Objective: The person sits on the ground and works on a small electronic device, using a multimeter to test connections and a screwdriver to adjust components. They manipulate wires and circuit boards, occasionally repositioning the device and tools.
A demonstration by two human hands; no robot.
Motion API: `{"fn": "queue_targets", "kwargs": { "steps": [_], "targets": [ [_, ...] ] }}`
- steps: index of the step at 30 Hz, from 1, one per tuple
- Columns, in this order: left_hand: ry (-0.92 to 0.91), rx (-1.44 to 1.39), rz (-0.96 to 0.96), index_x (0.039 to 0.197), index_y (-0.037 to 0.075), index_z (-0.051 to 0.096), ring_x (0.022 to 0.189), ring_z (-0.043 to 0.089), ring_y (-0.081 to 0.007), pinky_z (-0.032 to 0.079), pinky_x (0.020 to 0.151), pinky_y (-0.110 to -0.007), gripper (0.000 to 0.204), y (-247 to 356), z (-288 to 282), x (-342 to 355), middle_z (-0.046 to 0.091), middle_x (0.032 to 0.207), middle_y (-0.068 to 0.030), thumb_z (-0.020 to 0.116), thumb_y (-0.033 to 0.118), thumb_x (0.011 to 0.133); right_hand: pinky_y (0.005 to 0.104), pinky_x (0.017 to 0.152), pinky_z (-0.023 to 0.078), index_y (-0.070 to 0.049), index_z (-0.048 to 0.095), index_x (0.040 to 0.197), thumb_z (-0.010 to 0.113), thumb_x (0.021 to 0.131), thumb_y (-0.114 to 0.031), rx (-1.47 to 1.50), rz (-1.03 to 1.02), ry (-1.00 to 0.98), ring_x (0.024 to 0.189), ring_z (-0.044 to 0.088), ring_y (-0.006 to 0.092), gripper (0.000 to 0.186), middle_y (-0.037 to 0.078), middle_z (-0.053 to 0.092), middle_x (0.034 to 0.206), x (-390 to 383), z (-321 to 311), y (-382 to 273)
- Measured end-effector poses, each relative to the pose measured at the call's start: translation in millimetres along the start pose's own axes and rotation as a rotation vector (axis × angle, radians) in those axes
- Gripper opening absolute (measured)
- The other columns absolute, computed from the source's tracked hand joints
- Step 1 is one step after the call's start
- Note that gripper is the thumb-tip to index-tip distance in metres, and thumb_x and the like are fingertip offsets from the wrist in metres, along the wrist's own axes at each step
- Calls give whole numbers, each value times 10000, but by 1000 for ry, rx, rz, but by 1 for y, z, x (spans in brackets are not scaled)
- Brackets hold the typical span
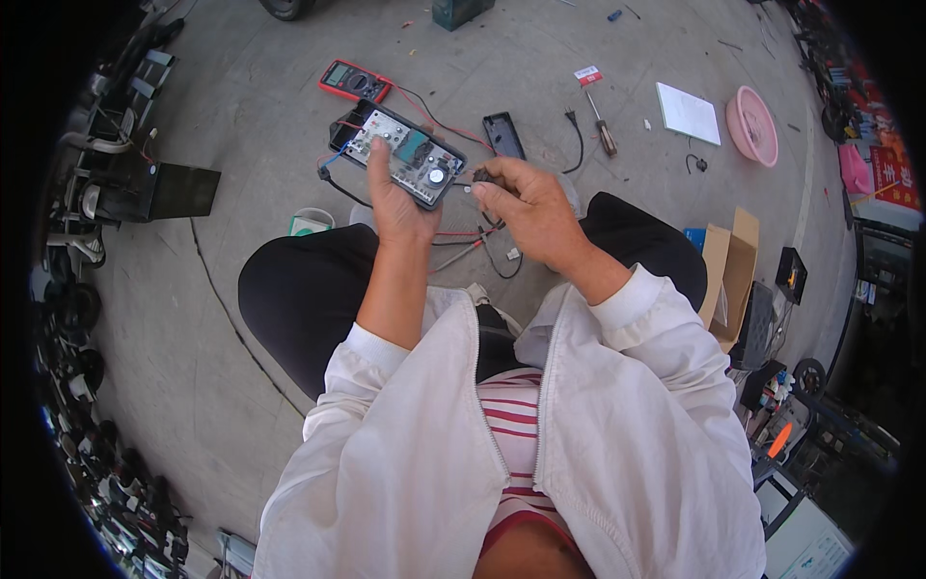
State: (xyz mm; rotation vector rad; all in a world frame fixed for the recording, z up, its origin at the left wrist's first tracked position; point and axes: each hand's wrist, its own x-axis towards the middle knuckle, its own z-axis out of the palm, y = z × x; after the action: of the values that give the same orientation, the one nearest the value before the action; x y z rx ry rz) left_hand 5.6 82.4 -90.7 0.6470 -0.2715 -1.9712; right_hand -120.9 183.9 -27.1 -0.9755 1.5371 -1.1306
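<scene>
My left hand is closed around an opened black case with a circuit board in it, the thumb lying on the board's face. Blue and red wires and a black cable leave the board's left end. At its right end my right hand pinches a small dark piece, perhaps a cable connector; its kind is partly hidden by the fingers. Just beyond the board lies a red multimeter with its leads running right. Below the hands rest the red and black test probes.
A black cover, a power plug, a screwdriver, a white booklet and a pink basin lie ahead on the concrete floor. At right stands a cardboard box. A dark green box is at left, near parked motorbikes.
</scene>
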Motion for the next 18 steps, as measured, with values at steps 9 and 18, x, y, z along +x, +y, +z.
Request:
{"fn": "queue_targets", "kwargs": {
  "steps": [9, 18],
  "targets": [
    [9, -27, -15, 1213, 62, 491, 1018, 620, -318, 528, 855, -480, 522, -2, 4, -3, 614, 1125, -180, 567, 474, 902, 242, 669, 416, -22, 581, 1163, 550, 940, -109, -220, -204, 77, 710, 474, 85, 242, 16, 560, 801, -1, 6, -5],
    [2, -46, -23, 1192, 50, 494, 997, 625, -317, 521, 869, -460, 505, -5, 6, -7, 617, 1115, -184, 549, 468, 916, 397, 688, 483, -39, 556, 1090, 599, 888, -116, -345, -289, 132, 798, 638, 358, 221, 195, 642, 890, -4, 14, -14]
  ]
}}
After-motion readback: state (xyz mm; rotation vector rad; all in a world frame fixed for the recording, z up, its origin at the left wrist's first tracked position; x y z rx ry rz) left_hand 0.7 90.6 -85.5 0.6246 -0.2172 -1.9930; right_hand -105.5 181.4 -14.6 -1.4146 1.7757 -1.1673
